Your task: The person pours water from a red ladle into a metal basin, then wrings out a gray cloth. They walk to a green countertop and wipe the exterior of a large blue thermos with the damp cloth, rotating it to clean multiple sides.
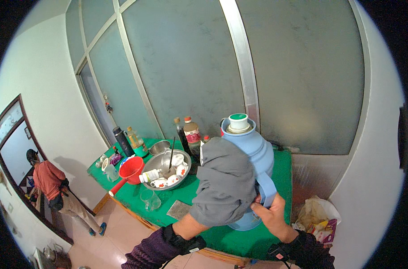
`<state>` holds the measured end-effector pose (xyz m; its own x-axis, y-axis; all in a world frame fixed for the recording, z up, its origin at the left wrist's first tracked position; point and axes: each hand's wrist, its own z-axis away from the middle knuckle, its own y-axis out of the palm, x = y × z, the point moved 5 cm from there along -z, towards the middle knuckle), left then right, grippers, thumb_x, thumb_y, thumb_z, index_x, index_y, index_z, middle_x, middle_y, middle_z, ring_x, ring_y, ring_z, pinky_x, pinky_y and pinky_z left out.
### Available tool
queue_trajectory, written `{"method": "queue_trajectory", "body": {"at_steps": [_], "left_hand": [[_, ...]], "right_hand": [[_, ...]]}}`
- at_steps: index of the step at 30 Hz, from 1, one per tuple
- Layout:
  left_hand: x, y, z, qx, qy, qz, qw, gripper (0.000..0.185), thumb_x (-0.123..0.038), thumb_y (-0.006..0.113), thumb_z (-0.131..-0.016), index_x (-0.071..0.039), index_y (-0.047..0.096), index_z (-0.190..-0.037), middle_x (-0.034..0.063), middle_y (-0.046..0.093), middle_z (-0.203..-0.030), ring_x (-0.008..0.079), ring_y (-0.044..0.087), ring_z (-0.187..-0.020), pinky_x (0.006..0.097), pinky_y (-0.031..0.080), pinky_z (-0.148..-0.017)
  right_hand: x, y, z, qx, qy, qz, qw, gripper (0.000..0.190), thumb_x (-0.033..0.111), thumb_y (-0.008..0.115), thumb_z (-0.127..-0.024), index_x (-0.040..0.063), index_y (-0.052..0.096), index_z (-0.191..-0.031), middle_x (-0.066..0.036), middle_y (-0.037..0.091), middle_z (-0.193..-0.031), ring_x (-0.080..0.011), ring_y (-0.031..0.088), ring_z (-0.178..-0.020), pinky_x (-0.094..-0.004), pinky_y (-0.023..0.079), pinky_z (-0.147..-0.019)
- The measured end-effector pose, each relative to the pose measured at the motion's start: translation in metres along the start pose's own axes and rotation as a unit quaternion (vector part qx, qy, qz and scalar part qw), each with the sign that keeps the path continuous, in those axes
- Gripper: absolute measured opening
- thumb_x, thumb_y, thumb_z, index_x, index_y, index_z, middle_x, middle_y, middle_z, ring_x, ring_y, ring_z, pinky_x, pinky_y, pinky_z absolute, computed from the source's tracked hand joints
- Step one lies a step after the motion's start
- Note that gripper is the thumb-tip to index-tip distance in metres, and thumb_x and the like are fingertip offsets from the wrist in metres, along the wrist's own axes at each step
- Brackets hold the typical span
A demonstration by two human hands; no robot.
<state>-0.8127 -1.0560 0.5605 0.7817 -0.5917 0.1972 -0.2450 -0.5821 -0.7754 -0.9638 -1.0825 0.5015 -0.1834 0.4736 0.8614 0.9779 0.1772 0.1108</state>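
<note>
A light blue vacuum flask (257,151) with a white and green stopper (238,121) stands on the green-covered table (282,188). My right hand (272,212) grips the flask's blue side handle (267,190). A grey cloth (225,181) covers my left hand, hiding its fingers, and lies against the flask's left side. Only the left wrist (187,227) shows below the cloth. Left of the cloth sits a metal basin (182,183) holding patterned white cups (173,180), a white bottle (150,176) and a dark thin stick (172,153).
A red dipper (131,169), glass mug (150,200) and grey square pad (178,210) are on the table. Sauce bottles (191,134) and a black thermos (122,140) stand behind. A rubbish bag (311,213) is right of the table. Another person (51,178) stands far left.
</note>
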Motion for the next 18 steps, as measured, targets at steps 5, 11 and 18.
{"method": "queue_trajectory", "body": {"at_steps": [5,11,18], "left_hand": [[0.008,0.011,-0.016,0.007,0.028,-0.02,0.999,0.043,-0.026,0.061,-0.079,-0.007,0.054,-0.117,0.0147,0.058,-0.112,0.0304,0.048,-0.112,0.0399,0.036,-0.097],[0.03,0.014,-0.014,-0.002,-0.026,-0.029,0.999,0.04,-0.025,0.058,-0.08,-0.007,0.054,-0.116,0.0151,0.058,-0.111,0.031,0.049,-0.11,0.0387,0.037,-0.094],[0.067,0.006,0.014,-0.019,-0.149,-0.039,0.988,0.037,-0.024,0.055,-0.081,-0.006,0.055,-0.114,0.0155,0.058,-0.109,0.0317,0.051,-0.107,0.0374,0.039,-0.091]], "right_hand": [[0.007,0.001,-0.002,-0.021,-0.06,-0.028,0.998,0.024,0.006,0.071,-0.07,0.0,0.056,-0.089,-0.003,0.062,-0.078,-0.0083,0.057,-0.073,-0.0274,0.047,-0.065],[0.0,-0.001,0.001,0.032,0.021,0.015,0.999,0.022,0.008,0.07,-0.072,0.002,0.056,-0.087,-0.003,0.062,-0.076,-0.0075,0.057,-0.067,-0.0261,0.047,-0.059],[0.005,0.0,0.001,0.034,0.005,0.005,0.999,0.02,0.01,0.07,-0.074,0.002,0.056,-0.086,-0.003,0.06,-0.073,-0.0067,0.056,-0.065,-0.0247,0.046,-0.057]]}}
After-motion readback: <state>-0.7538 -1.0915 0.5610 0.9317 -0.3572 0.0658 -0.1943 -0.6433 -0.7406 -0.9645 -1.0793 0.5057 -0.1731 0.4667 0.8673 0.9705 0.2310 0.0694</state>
